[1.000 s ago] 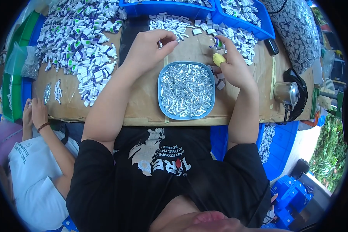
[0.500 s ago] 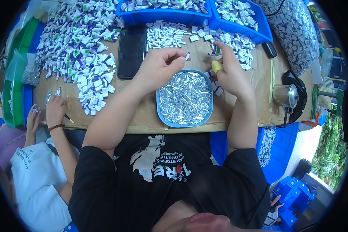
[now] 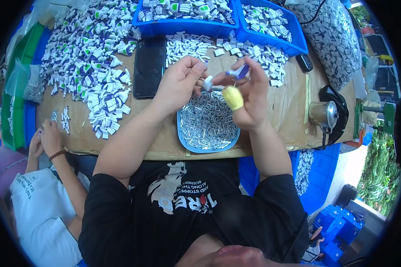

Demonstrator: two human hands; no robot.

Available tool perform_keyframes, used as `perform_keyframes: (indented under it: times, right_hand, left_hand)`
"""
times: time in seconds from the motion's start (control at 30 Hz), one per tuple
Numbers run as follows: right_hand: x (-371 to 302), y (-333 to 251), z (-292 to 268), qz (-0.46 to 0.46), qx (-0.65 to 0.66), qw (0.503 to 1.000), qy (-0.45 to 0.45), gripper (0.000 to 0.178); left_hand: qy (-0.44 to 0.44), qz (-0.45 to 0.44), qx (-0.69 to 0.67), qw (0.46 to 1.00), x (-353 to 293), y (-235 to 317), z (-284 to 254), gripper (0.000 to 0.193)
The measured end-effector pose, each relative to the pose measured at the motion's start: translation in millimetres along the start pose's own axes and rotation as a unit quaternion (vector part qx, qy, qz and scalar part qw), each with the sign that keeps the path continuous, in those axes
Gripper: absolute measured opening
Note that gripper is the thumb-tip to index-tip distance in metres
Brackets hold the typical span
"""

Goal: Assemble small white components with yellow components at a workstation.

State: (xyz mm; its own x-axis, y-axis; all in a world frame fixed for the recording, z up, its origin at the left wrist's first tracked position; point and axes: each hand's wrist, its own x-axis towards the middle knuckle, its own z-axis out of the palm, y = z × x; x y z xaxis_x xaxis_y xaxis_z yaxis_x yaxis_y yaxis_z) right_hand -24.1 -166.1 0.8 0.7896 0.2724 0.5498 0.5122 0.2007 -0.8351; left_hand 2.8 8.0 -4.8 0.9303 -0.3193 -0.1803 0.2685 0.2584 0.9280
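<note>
My left hand (image 3: 182, 82) is closed, thumb and fingers pinched by a small white plastic piece (image 3: 208, 83). My right hand (image 3: 253, 100), slightly blurred, has a purple-and-white plastic part (image 3: 239, 72) between its fingers. A yellow finger cover (image 3: 233, 98) wraps one of its fingers. The two hands almost meet at the white piece; which fingertips bear it is hard to tell. Just below them sits a light-blue tray (image 3: 208, 150) full of thin silvery metal pins (image 3: 207, 127). Both hands hang over its far edge.
Heaps of white and purple parts (image 3: 89, 66) cover the table's left; smaller white pieces (image 3: 187, 46) lie ahead. Blue bins (image 3: 187, 27) stand at the back. A black phone-like slab (image 3: 149, 69), a metal mug (image 3: 323, 113) and a bulging clear bag (image 3: 329, 40) flank me. A co-worker's hands (image 3: 47, 138) work at left.
My right hand has come left from the loose parts and now carries the purple-and-white part toward my left hand. My left hand has shifted slightly left and down. The co-worker's hands have come together.
</note>
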Motion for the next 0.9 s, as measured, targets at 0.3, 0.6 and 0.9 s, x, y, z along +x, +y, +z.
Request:
perform_keyframes:
  times: [0.3,0.6,0.9]
  right_hand:
    - [9,-10,8,0.124,0.090,0.986,0.061,0.068]
    - [5,-16,10,0.352,0.338,0.872,0.016,0.057]
    - [3,-13,10,0.340,0.357,0.869,0.032,0.054]
  left_hand:
    - [-0.019,-0.030,-0.214,0.976,-6,5,3,0.024]
    - [-0.012,0.070,-0.224,0.972,-12,4,10,0.025]
    - [0.003,0.071,-0.183,0.980,-15,-1,16,0.023]
